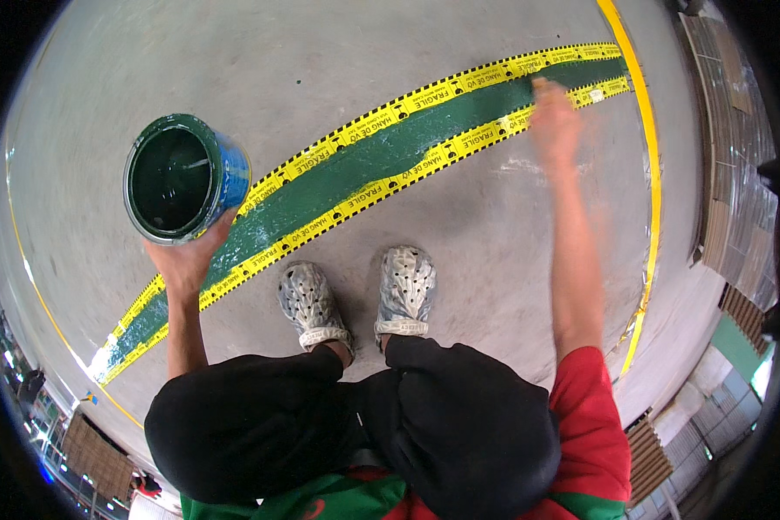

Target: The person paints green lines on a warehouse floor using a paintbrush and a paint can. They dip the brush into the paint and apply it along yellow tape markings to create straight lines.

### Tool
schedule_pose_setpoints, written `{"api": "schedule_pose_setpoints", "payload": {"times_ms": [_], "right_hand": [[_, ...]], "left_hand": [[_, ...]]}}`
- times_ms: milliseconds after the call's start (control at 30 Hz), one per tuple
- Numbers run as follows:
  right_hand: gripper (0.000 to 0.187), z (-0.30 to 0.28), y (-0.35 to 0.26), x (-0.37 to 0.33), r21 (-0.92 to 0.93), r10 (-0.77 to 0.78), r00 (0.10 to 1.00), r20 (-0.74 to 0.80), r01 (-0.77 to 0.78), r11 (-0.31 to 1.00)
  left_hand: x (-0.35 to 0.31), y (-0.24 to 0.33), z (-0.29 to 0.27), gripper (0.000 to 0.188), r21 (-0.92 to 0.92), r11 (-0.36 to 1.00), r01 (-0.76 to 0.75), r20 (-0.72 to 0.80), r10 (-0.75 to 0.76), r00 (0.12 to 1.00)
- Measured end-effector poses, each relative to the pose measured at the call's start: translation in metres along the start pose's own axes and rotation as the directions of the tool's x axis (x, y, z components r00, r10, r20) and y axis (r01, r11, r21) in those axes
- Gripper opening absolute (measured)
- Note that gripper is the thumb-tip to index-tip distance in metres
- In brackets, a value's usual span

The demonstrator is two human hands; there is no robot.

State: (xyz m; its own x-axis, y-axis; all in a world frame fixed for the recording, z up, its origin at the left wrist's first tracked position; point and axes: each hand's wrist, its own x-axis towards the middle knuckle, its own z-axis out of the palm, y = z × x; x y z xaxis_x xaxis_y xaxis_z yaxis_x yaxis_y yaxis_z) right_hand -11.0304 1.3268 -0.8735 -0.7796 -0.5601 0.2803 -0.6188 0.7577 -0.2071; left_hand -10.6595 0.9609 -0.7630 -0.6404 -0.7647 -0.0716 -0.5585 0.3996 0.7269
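Note:
My left hand [189, 256] grips an open paint can [234, 178] from below, at the left. The can has a blue label and a paint-smeared rim, and dark green paint [169, 178] shows inside. At the far right end of the band, my right hand [555, 130] is closed, blurred by motion, around what looks like a paintbrush [540, 85]. Its bristles are too smeared to make out against the green. Under it runs a strip of green paint [347, 160] on the floor, glossy in places. Yellow-and-black printed tape [390, 113] borders both long sides.
The grey concrete floor [459, 199] bears a plain yellow line [650, 173] at right and another at far left. My two patterned clogs [406, 290] stand just on the near side of the taped band. Stacked, plastic-wrapped cardboard [737, 191] lines the right edge.

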Motion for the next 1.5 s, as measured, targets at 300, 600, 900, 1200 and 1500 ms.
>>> {"api": "schedule_pose_setpoints", "payload": {"times_ms": [300,600,900,1200,1500], "right_hand": [[0.031,-0.004,-0.248,-0.127,0.721,-0.134,0.970,0.204,-0.056,0.691],[0.023,-0.227,-0.236,-0.005,0.827,0.014,0.988,0.155,-0.138,0.545],[0.015,-0.184,-0.250,0.038,0.532,-0.366,0.848,0.382,0.122,0.838],[0.023,-0.154,-0.072,0.051,0.874,-0.002,0.904,0.428,-0.413,0.256],[0.021,-0.033,0.088,0.042,0.645,0.103,0.849,0.519,-0.467,0.605]], "left_hand": [[0.014,-0.002,0.015,0.099,-0.039,0.989,-0.142,0.009,0.142,0.990],[0.024,0.011,0.055,0.113,-0.290,0.828,-0.480,0.058,0.515,0.855],[0.012,0.068,0.094,0.114,-0.388,0.760,-0.522,0.125,0.604,0.787],[0.032,0.069,0.149,0.111,-0.184,0.879,-0.439,0.166,0.468,0.868],[0.019,0.064,0.170,0.116,-0.102,0.944,-0.314,0.124,0.325,0.938]]}}
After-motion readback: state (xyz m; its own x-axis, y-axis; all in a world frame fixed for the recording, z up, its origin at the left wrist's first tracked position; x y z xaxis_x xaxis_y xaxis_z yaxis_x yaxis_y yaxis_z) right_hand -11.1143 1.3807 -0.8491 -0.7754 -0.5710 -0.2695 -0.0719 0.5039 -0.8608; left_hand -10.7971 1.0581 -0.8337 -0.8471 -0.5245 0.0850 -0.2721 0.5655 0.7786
